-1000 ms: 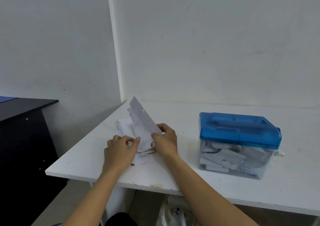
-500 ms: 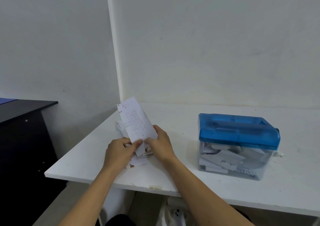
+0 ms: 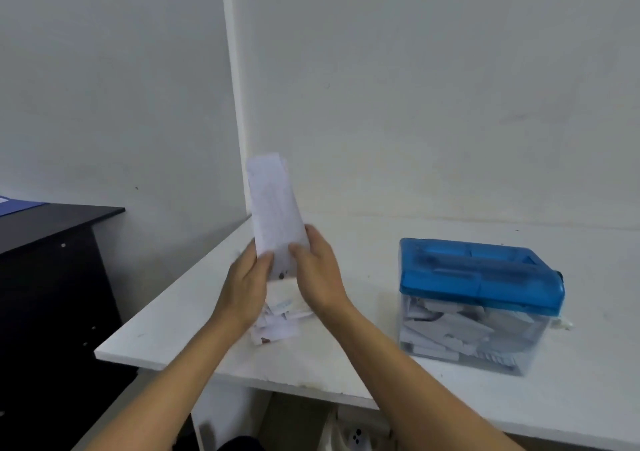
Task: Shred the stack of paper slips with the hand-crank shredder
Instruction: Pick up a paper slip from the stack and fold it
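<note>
Slip point(image 3: 275, 218) lifted higher now, upright, both hands point(image 3: 244, 286) point(image 3: 320, 274) pinching its bottom; pile point(image 3: 278, 322) probably underneath, shredder point(image 3: 479, 303) well right.

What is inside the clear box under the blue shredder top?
White paper pieces lie piled in the clear bin. The blue top hides whatever is above them.

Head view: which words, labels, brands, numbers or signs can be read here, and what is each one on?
No text here can be read.
Held slips, gripped by the left hand and right hand: faint printed rows, too blurred to read.
Pile of slips on the table: blue and dark marks, too blurred to read.
Shredder: no label shows on its blue lid.
</note>
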Motion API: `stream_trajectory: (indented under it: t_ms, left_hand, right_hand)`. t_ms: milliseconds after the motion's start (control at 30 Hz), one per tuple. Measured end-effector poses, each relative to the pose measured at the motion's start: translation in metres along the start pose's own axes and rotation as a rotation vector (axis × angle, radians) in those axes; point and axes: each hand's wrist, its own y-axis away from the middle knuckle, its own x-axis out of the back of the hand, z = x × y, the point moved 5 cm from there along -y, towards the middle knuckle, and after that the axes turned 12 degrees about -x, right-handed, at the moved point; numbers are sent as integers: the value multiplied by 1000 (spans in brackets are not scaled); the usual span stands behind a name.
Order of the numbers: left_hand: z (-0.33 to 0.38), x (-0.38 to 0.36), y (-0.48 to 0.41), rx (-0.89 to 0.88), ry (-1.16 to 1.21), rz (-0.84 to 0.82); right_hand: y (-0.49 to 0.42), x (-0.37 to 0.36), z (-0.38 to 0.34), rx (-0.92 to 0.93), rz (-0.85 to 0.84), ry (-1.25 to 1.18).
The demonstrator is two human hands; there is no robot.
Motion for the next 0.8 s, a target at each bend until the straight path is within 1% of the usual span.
stream_trajectory:
  t_ms: [133,233,333,400,467,567,667,733,800]
  left_hand:
    - [53,-15,-27,-74,115,48]
    - [81,-33,-41,-120,180,88]
    - [108,-59,-52,-189,166,80]
    - [121,-78,-57,-231,137,58]
    - [133,-96,-61,-260,118,23]
    - [141,-120,-61,-251,40,-43]
    - [136,-146,-56,-220,0,-160]
    - [128,-155,-51,-199,2,-212]
    - [122,-167,-45,-167,6,-228]
  right_hand:
    - [4,9,-51,68,-5,-95]
    - [7,26,-75,90,55,-81]
    - [10,57,-93,71,90,-124]
    - [14,83,-103,59,102,-105]
    - [18,111,-112,75,111,25]
    - [24,150,-118,103,109,332]
    - [24,190,-109,59,164,574]
    - [23,205,-98,6,160,670]
    - [24,216,-84,-41,149,709]
